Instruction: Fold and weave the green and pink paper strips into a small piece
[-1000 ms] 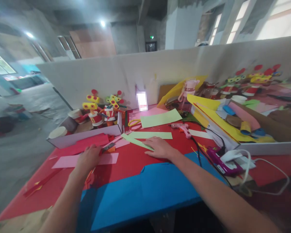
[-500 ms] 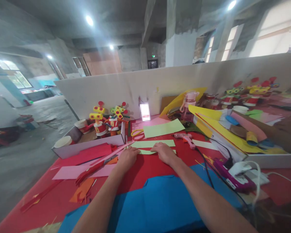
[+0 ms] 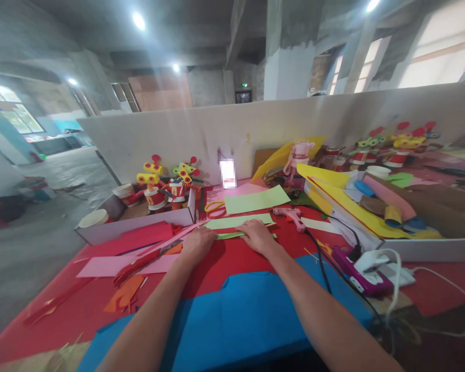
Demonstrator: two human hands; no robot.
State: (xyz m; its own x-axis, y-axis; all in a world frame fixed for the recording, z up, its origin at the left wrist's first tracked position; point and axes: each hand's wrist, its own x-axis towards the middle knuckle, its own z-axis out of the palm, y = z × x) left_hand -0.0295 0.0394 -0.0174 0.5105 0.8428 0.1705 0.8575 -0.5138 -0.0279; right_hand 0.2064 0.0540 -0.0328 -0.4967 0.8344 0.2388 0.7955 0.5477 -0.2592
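A narrow light-green paper strip [image 3: 229,236] stretches between my two hands, low over the red tabletop. My left hand [image 3: 199,244], fingers bent and closed, grips its left end. Near the other end my right hand [image 3: 257,236] has its fingers closed on the strip, and a short tip shows past them. The strip looks folded or bent, but its underside is hidden. Just behind lies a wider pale-green paper strip [image 3: 238,222], with a larger pale-green sheet [image 3: 258,200] farther back. Yellow-handled scissors [image 3: 215,208] rest left of that sheet.
A pink glue gun [image 3: 292,216] with a black cord lies to the right, near a purple power strip [image 3: 362,273]. A box of paper-cup robots [image 3: 155,194] stands at left; a box with yellow paper [image 3: 341,201] at right. Pink paper [image 3: 104,267] and blue cloth [image 3: 248,310] cover the table's front.
The view has shifted slightly. Between my hands the narrow green strip now looks folded or tilted, showing a thinner edge. Both hands remain on it.
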